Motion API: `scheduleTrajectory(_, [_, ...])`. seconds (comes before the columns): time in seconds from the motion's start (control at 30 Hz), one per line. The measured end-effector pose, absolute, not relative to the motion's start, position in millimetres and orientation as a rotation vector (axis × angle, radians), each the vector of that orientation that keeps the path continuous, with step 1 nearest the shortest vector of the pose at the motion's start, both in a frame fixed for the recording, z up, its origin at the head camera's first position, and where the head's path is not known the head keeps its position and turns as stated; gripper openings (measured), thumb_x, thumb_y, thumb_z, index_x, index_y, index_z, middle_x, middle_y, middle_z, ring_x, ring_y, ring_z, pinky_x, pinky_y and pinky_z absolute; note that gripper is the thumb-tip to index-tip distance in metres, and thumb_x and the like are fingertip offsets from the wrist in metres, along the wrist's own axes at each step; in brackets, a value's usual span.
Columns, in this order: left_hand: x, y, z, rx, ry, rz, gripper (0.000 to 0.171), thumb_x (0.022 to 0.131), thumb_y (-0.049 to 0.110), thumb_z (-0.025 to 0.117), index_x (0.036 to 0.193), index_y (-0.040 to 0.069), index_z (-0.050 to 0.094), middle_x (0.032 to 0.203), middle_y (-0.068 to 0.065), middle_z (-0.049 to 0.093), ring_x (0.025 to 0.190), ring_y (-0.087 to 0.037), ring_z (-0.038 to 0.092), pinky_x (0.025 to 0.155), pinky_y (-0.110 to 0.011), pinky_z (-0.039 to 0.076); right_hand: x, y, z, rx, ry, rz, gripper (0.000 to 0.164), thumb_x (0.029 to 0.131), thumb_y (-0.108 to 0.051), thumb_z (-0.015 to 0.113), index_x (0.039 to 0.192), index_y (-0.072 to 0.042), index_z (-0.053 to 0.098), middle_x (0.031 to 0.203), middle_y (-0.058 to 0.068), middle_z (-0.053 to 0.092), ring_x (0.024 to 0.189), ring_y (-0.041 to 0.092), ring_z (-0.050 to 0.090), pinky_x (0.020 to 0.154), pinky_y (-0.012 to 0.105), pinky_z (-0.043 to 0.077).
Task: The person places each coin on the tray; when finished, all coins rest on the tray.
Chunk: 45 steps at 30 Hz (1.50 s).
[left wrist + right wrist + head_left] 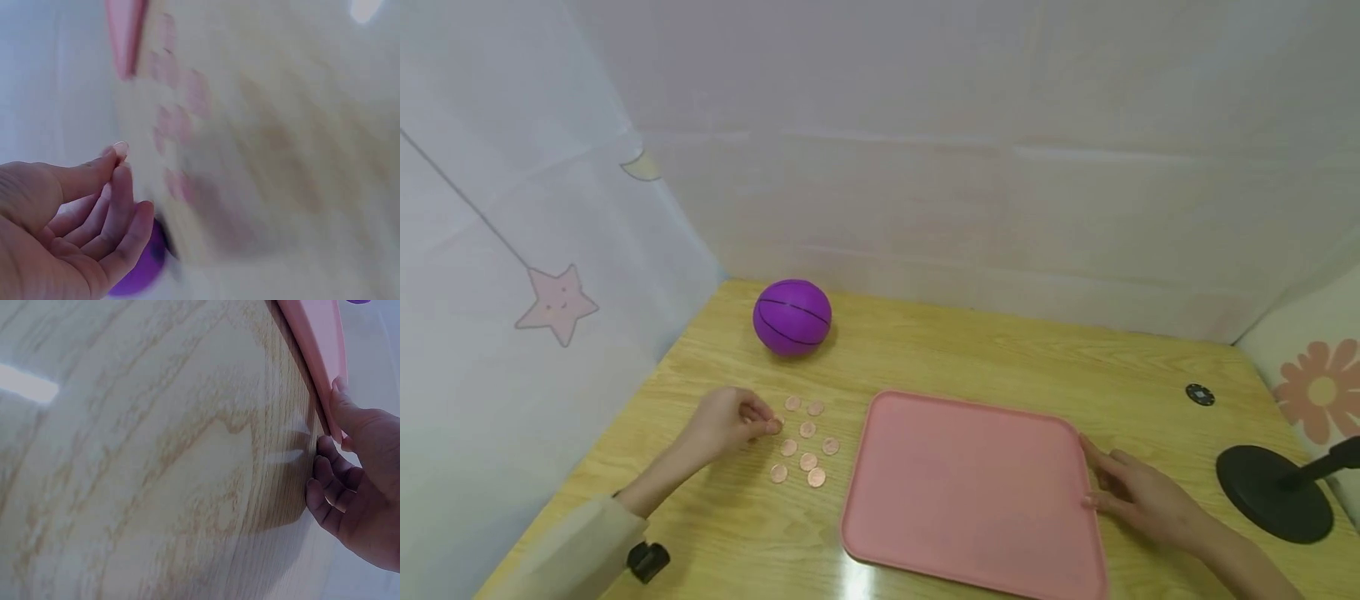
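My left hand [730, 425] pinches a copper coin [121, 149] between thumb and fingertip, raised off the table in the left wrist view. Several more copper coins [807, 461] lie flat and spread out just right of that hand. A pink rectangular tray [970, 492] lies right of the coins, with nothing in it. At the tray's right edge, my right hand [1138, 496] grips the rim, thumb on top and the index finger against the edge. Its other fingers [325, 503] are curled below the rim in the right wrist view.
A purple ball [792, 317] with black lines stands at the back left of the wooden table [970, 350]. A small black disc [1200, 394] lies at the far right, behind a round black stand base [1273, 493]. Pale cloth [925, 208] hangs behind the table.
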State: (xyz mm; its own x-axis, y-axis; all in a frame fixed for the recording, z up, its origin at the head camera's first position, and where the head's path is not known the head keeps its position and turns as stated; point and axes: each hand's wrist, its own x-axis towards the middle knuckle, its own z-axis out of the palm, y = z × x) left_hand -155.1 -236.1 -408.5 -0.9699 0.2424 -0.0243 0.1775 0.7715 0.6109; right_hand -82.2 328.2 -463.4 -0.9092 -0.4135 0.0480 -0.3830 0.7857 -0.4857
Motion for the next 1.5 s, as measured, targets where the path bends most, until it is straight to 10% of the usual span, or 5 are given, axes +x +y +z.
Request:
scheduleTrajectory(0.5, [-219.0,-63.8,-428.6,0.766,2.728,0.873,0.005,0.078,0.008,0.082,0.077,0.008,0.077,0.076,0.0,0.07,0.07,-0.01,0.063,0.063,-0.024,0.052,-82.5,328.6,-458.5,-0.679,2.842,-0.887,0.076,0.088,-0.03,0.072,0.148,0.0,0.036,0.079,-0.006,0.045,0.066,0.001,0.038,0.053,0.02,0.036])
scheduleTrajectory(1.1, [-218.3,-65.5,-434.6,0.725,2.76,0.917,0.01,0.081,0.014,0.08,0.084,0.007,0.075,0.076,0.001,0.069,0.071,-0.011,0.061,0.065,-0.028,0.052,-86.0,329.7,-463.7,-0.741,2.863,-0.949,0.074,0.086,-0.028,0.075,0.144,0.004,0.041,0.077,-0.011,0.046,0.063,0.0,0.04,0.052,0.019,0.036])
scheduleTrajectory(1.5, [-161.8,-173.9,-444.4,0.963,3.115,0.559,0.044,0.098,0.023,0.059,0.13,-0.007,0.055,0.134,-0.031,0.05,0.126,-0.047,0.046,0.099,-0.058,0.041,-85.1,332.8,-467.6,-0.663,2.837,-0.932,0.075,0.087,-0.032,0.073,0.145,0.003,0.04,0.077,-0.012,0.046,0.064,0.0,0.04,0.052,0.019,0.036])
